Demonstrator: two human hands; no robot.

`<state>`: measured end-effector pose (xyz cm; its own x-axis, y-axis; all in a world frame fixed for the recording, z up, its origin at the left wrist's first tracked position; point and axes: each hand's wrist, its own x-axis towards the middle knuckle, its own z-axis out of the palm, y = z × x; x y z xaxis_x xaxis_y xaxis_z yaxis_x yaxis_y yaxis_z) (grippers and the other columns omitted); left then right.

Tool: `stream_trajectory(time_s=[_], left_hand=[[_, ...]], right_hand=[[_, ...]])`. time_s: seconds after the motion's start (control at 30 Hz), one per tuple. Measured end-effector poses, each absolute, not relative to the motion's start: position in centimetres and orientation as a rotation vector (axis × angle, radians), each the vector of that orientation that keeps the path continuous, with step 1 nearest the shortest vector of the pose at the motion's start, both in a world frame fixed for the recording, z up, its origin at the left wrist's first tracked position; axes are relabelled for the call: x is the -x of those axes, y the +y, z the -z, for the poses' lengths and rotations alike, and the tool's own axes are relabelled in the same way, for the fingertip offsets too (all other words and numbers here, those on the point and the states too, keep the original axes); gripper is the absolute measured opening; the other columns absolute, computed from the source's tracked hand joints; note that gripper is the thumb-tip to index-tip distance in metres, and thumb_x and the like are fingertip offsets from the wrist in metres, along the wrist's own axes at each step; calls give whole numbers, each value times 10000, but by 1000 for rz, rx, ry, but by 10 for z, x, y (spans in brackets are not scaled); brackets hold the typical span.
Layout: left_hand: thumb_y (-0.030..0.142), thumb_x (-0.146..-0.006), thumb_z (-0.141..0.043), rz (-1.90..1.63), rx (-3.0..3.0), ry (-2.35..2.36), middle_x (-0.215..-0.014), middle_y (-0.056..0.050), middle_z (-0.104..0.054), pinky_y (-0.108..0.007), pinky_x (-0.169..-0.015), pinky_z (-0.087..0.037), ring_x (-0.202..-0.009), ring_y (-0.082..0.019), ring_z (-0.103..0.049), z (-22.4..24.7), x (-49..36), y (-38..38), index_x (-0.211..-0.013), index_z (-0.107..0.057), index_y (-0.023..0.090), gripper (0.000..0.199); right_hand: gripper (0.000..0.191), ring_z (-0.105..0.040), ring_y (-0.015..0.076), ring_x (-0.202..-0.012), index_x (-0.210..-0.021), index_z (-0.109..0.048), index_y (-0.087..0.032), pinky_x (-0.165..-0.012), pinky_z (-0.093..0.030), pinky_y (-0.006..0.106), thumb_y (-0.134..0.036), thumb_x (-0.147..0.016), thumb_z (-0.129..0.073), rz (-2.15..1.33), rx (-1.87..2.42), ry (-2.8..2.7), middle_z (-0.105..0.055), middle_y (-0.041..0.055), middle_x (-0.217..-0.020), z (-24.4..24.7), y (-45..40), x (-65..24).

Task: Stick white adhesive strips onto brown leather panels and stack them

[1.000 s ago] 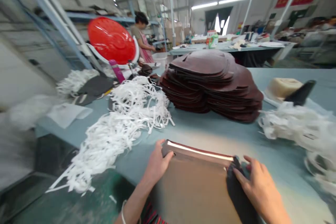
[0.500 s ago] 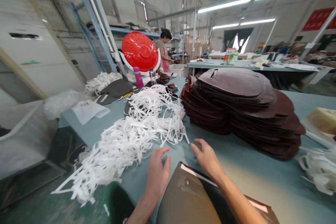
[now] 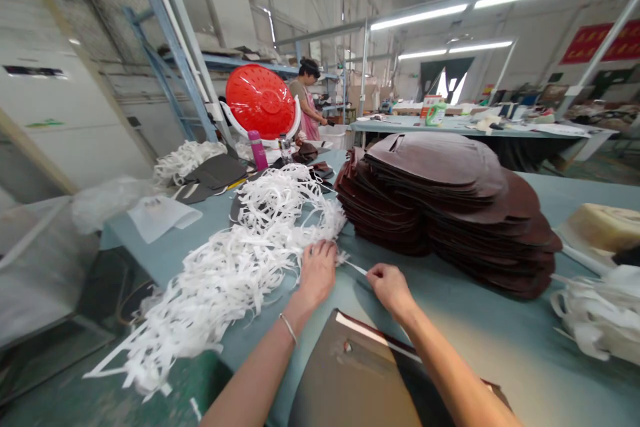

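Note:
My right hand (image 3: pixel 390 288) pinches the end of a thin white strip (image 3: pixel 356 267), which stretches back to a tangled heap of white strips (image 3: pixel 250 260). On the heap's near right edge lies my left hand (image 3: pixel 319 268), palm down with its fingers spread over the strips. Below both hands is a dark brown leather-like panel (image 3: pixel 360 373), with a white strip along its upper edge and a small hole near that edge. My right forearm covers part of this panel.
A tall stack of dark brown cut panels (image 3: pixel 450 213) stands behind my right hand on the blue-green table (image 3: pixel 530 333). More white strips (image 3: pixel 597 313) lie at the right. A pink bottle (image 3: pixel 257 150) and red basket (image 3: pixel 261 102) are farther back, near a person (image 3: pixel 307 100).
My left hand has moved forward onto the heap of strips. My right hand has closed on a strip's end and draws it taut. The view has shifted slightly to the right.

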<state>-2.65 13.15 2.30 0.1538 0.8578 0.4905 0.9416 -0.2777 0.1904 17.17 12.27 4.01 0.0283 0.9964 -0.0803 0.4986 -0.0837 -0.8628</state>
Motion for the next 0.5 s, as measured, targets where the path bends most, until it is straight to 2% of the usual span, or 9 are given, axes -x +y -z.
stream_trajectory(time_s=[0.1,0.27,0.37,0.43,0.5], left_hand=[[46,-863,-380,833,2171,-1882,-1197,-161,-586,-505,-1010,-315,-1199,-298,-470,-28,44,139,-1145,-562,123,344],[95,-863,-434,1000,2086,-1841,-1141,-111,-592,-467,-981,-330,-1138,-273,-485,-64,-3,105,-1126,-558,173,301],[228,-913,-474,1109,2681,-1409,-1161,-53,-605,-425,-1046,-270,-1163,-225,-469,-74,-52,72,-1170,-546,231,267],[239,-958,-390,1019,2908,-1409,-984,-5,-657,-393,-1019,-282,-1010,-182,-536,-71,-66,61,-1008,-610,244,225],[226,-962,-372,907,2966,-1585,-825,17,-659,-353,-955,-313,-881,-159,-554,-66,-59,61,-821,-628,225,293]], right_hand=[[125,-528,165,-653,-621,-617,-177,-626,-349,265,-163,-732,-561,-792,1772,-1589,-602,36,-625,-47,100,-232],[155,-548,183,-648,-693,-592,-209,-628,-355,271,-245,-801,-486,-627,1773,-1740,-621,30,-652,-52,62,-263],[192,-597,185,-715,-779,-589,-228,-671,-397,261,-276,-838,-412,-546,1558,-1908,-663,31,-754,-52,52,-240],[216,-619,188,-732,-780,-580,-236,-678,-417,258,-301,-851,-387,-497,1527,-1892,-678,33,-775,-52,45,-233],[241,-622,184,-656,-726,-564,-249,-624,-429,253,-349,-859,-390,-481,1617,-1831,-671,19,-698,-51,33,-241]])
